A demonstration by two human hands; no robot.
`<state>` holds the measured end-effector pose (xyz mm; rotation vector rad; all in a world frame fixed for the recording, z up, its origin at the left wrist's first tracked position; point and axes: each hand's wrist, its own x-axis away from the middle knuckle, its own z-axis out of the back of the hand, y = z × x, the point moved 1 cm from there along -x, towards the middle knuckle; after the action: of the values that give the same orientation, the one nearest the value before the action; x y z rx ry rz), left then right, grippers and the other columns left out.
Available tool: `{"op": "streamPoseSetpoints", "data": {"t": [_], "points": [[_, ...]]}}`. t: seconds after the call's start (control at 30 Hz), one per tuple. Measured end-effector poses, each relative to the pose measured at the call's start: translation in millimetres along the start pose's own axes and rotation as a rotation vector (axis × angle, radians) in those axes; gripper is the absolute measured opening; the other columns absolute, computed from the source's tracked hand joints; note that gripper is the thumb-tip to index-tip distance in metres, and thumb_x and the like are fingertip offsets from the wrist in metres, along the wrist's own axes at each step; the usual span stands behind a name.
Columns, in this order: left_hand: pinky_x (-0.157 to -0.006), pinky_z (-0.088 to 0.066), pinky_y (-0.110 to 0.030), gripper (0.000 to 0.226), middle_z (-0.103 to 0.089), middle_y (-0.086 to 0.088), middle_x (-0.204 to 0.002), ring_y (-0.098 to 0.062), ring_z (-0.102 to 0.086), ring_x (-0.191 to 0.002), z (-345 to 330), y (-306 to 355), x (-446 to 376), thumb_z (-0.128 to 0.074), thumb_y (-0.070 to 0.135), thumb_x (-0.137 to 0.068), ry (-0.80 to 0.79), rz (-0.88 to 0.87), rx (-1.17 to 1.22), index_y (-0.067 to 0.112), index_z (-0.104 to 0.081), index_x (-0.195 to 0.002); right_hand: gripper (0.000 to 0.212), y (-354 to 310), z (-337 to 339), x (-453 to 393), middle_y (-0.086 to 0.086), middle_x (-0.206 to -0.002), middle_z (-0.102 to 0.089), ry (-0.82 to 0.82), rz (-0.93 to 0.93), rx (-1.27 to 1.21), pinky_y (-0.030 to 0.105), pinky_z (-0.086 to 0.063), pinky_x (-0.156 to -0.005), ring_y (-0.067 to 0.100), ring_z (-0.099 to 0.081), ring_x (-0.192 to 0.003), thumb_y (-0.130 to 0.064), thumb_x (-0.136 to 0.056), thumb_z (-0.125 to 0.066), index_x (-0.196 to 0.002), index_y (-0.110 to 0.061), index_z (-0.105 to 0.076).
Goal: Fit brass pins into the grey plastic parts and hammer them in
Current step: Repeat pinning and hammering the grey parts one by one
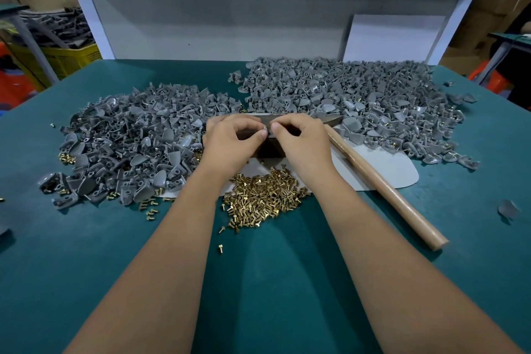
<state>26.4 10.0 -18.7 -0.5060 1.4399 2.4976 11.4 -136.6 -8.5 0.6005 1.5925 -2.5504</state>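
Note:
My left hand and my right hand meet fingertip to fingertip above a dark block at the table's middle. Between the fingertips both hands pinch one small grey plastic part; whether a pin is in it is hidden. A heap of brass pins lies just below my wrists. A hammer with a wooden handle lies to the right, its head behind my right hand. One pile of grey plastic parts spreads on the left, a larger pile at the back right.
The green table has a pale grey mat under the block and hammer. Stray pins and loose grey parts lie scattered. A white panel closes the back. A yellow crate stands beyond the left edge.

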Motion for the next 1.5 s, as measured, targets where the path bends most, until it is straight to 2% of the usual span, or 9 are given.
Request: {"op": "streamPoseSetpoints", "data": {"t": [0.13, 0.4, 0.63, 0.73, 0.83, 1.0, 1.2, 1.33, 1.5], "points": [[-0.110, -0.033, -0.046, 0.006, -0.065, 0.020, -0.104, -0.024, -0.044, -0.127, -0.6, -0.2, 0.5, -0.073, 0.031, -0.086, 0.010, 0.003, -0.011, 0.036, -0.071, -0.087, 0.007, 0.5, -2.8, -1.3, -0.010, -0.091, -0.063, 0.023, 0.064, 0.138, 0.021, -0.026, -0.077, 0.015, -0.046, -0.102, -0.019, -0.086, -0.067, -0.085, -0.023, -0.073], [-0.112, -0.029, -0.045, 0.006, -0.062, 0.024, -0.100, -0.021, -0.039, -0.127, -0.4, 2.2, 2.3, -0.073, 0.032, -0.086, 0.026, 0.005, -0.030, 0.037, -0.070, -0.086, 0.017, -2.0, -4.7, -2.0, -0.014, -0.083, -0.059, 0.040, 0.035, 0.093, 0.021, -0.023, -0.075, 0.018, -0.047, -0.102, -0.015, -0.085, -0.067, -0.073, -0.027, -0.065], [-0.112, -0.028, -0.043, 0.007, -0.063, 0.021, -0.102, -0.021, -0.039, -0.127, -0.6, 2.6, 3.1, -0.073, 0.031, -0.087, 0.028, 0.003, -0.046, 0.037, -0.070, -0.088, 0.017, -1.3, -4.7, -2.2, -0.013, -0.083, -0.061, 0.018, 0.028, 0.079, 0.028, -0.035, -0.084, 0.022, -0.051, -0.104, -0.014, -0.085, -0.068, -0.073, -0.025, -0.065], [-0.107, -0.028, -0.034, 0.008, -0.062, 0.023, -0.101, -0.020, -0.038, -0.126, -1.1, 2.5, 3.7, -0.073, 0.031, -0.087, 0.027, 0.001, -0.044, 0.038, -0.069, -0.087, 0.019, -0.5, -4.2, -2.9, -0.015, -0.082, -0.060, 0.004, 0.013, 0.070, 0.038, -0.044, -0.090, 0.023, -0.052, -0.105, -0.016, -0.085, -0.068, -0.071, -0.029, -0.065], [-0.096, -0.024, -0.024, 0.010, -0.060, 0.028, -0.097, -0.018, -0.036, -0.124, -1.0, 4.0, 5.0, -0.073, 0.030, -0.087, 0.030, 0.002, -0.030, 0.039, -0.068, -0.085, 0.024, -0.5, -4.5, -3.3, -0.016, -0.082, -0.060, 0.014, -0.006, 0.063, 0.040, -0.045, -0.091, 0.023, -0.052, -0.106, -0.016, -0.085, -0.068, -0.068, -0.033, -0.063], [-0.096, -0.022, -0.021, 0.010, -0.059, 0.028, -0.096, -0.021, -0.038, -0.124, -1.1, 4.5, 4.3, -0.072, 0.029, -0.088, 0.033, -0.004, -0.060, 0.038, -0.068, -0.086, 0.027, -1.8, -5.8, -3.0, -0.014, -0.084, -0.061, 0.027, -0.034, 0.053, 0.042, -0.047, -0.089, 0.023, -0.053, -0.106, -0.017, -0.084, -0.068, -0.065, -0.033, -0.061], [-0.105, -0.028, -0.036, 0.009, -0.058, 0.027, -0.098, -0.020, -0.035, -0.123, -2.3, 6.6, 6.3, -0.069, 0.032, -0.089, 0.040, 0.006, -0.111, 0.040, -0.066, -0.087, 0.012, -1.1, 0.5, 0.2, -0.017, -0.091, -0.062, -0.012, 0.038, 0.116, 0.043, -0.043, -0.092, 0.018, -0.049, -0.107, -0.022, -0.087, -0.065, -0.082, -0.032, -0.068], [-0.108, -0.029, -0.043, 0.010, -0.059, 0.024, -0.101, -0.022, -0.034, -0.124, -1.8, 9.2, 6.0, -0.067, 0.032, -0.090, 0.033, 0.029, -0.117, 0.041, -0.064, -0.086, 0.026, -4.8, 8.5, 1.9, -0.019, -0.099, -0.063, 0.047, 0.074, 0.159, 0.045, -0.045, -0.094, 0.013, -0.055, -0.106, -0.022, -0.091, -0.057, -0.113, -0.034, -0.066], [-0.110, -0.028, -0.046, 0.012, -0.058, 0.025, -0.102, -0.020, -0.034, -0.124, -2.4, 9.7, 7.3, -0.067, 0.032, -0.091, 0.029, 0.043, -0.104, 0.041, -0.063, -0.085, 0.025, 4.2, 42.4, -5.0, 0.004, -0.110, -0.062, 0.194, 0.027, 0.665, 0.037, -0.047, -0.085, 0.023, -0.053, -0.102, -0.021, -0.093, -0.050, -0.115, -0.019, -0.063]]}}
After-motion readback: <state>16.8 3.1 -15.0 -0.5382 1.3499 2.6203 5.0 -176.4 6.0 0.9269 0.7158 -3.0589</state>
